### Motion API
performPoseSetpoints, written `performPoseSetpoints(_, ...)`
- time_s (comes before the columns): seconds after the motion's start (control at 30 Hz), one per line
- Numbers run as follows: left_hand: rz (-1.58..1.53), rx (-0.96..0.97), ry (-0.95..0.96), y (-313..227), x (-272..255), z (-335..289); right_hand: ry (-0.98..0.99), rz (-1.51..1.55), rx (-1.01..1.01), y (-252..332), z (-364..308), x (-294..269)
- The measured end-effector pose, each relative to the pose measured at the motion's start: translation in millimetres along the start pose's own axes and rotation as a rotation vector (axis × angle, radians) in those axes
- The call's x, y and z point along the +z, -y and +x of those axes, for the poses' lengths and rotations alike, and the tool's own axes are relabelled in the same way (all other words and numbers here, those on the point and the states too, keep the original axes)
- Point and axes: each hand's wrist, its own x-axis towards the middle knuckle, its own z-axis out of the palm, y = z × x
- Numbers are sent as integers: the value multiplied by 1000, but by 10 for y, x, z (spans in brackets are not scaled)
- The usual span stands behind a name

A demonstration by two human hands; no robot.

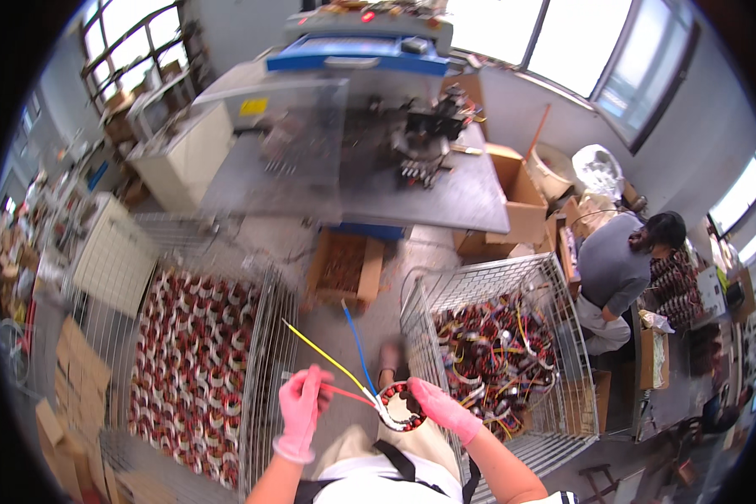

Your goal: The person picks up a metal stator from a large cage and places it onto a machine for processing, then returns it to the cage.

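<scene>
Right hand (442, 410) grips ring (389, 421); left hand (301, 412) pinches red wire (349, 393) (yellow wire (325, 354) and blue wire (356, 338) poke out unheld).

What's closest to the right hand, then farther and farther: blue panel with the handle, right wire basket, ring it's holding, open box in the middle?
From the right hand, head view:
1. Ring, in its grasp
2. Right wire basket, ahead-right
3. Open box, ahead-left
4. Blue panel, farthest ahead, higher up

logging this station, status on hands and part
Right hand grips coil ring. Left hand at red wire, grip unclear. Yellow wire and blue wire stick out free. Nothing seen blocking.
</scene>
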Motion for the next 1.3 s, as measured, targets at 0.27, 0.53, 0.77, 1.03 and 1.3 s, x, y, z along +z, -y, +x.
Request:
performPoseSetpoints(0.27,-39,28,440,-541,1149,1324,-642,-703,-599,558,1762,-1599)
performPoseSetpoints(0.53,164,126,421,-895,2128,2997,-664,-504,-520,2000,3606,-2884)
performPoseSetpoints(0.77,41,119,381,-813,2520,4054,-613,-749,-716,2222,4949,-3366)
performPoseSetpoints(1.03,467,495,-24,-811,2583,4662,-519,-878,-624,2250,5432,-3575)
performPoseSetpoints(1.3,271,-37,66,-826,2637,5067,-453,-764,-591,2292,5546,-3754)
